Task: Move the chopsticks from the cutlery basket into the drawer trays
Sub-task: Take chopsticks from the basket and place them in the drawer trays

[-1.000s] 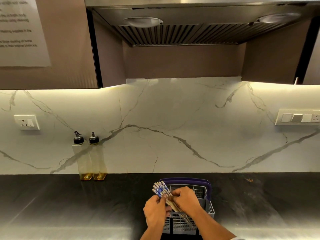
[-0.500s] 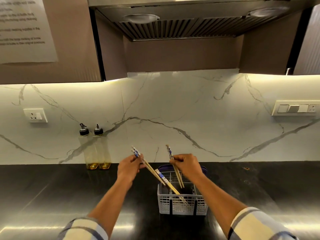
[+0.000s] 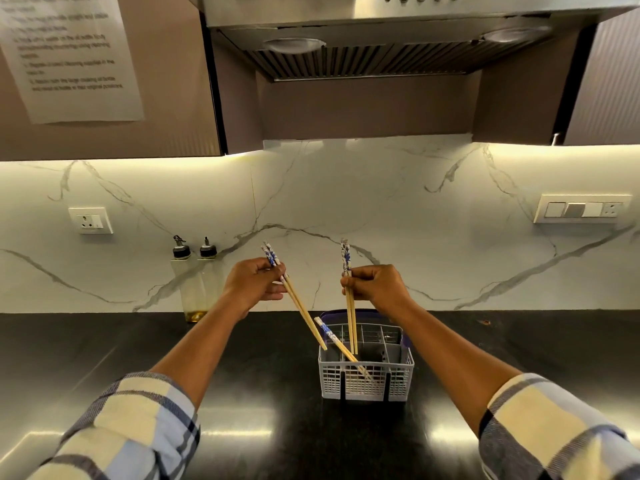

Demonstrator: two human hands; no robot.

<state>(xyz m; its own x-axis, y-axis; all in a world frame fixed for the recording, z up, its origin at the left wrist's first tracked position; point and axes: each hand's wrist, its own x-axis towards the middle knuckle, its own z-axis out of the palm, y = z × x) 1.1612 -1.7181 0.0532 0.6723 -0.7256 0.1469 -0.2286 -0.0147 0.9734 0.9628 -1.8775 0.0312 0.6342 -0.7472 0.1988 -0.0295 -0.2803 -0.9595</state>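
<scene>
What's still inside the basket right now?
One chopstick leans inside the basket. The pair in the right hand still dips its tips in. The basket floor is hidden by its walls.

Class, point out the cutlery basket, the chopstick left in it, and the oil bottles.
cutlery basket (image 3: 367, 384), head view, front wall.
chopstick (image 3: 334, 339), head view, upper shaft.
oil bottles (image 3: 194, 289), head view, left bottle's body.

- Between the two sets of fingers (image 3: 277, 289), open air above the cutlery basket (image 3: 366, 379).
- Below them, one leaning chopstick (image 3: 337, 344) crosses the basket mouth.
- Oil bottles (image 3: 194, 282) stand beyond the left hand (image 3: 254, 284), seemingly clear.
</scene>
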